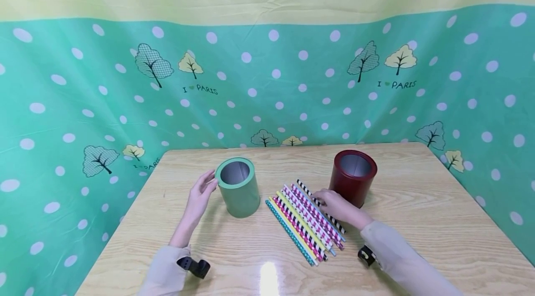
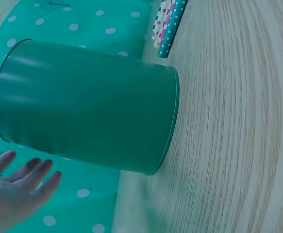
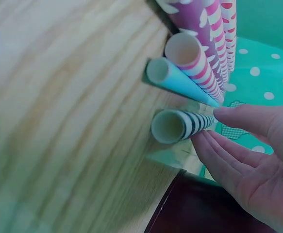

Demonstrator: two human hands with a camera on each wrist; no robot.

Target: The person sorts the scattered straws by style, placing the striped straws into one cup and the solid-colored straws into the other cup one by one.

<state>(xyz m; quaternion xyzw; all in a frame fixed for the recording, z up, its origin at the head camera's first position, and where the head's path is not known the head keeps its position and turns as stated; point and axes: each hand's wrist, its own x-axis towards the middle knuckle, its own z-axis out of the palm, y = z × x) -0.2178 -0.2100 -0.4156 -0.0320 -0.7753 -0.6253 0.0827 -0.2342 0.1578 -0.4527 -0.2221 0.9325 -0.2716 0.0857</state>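
My left hand (image 1: 198, 203) is held beside a green cylindrical canister (image 1: 239, 196), fingers spread loosely, fingertips right at its rim. In the left wrist view, the canister (image 2: 88, 107) fills the middle, and the fingers (image 2: 32, 182) lie along its side without curling round it. My right hand (image 1: 339, 205) reaches to the right end of a row of patterned paper straws (image 1: 301, 218). Thumb and fingertips pinch a black-and-white striped straw (image 3: 194, 123), which lies at the tabletop beside a light blue straw (image 3: 182, 81). The hand covers the straw's middle in the head view.
A dark red canister (image 1: 352, 184) stands open-topped just behind and right of my right hand. Both canisters and the straws are on a wooden table (image 1: 418, 221). Green polka-dot cloth (image 1: 292, 101) hangs round the back and sides.
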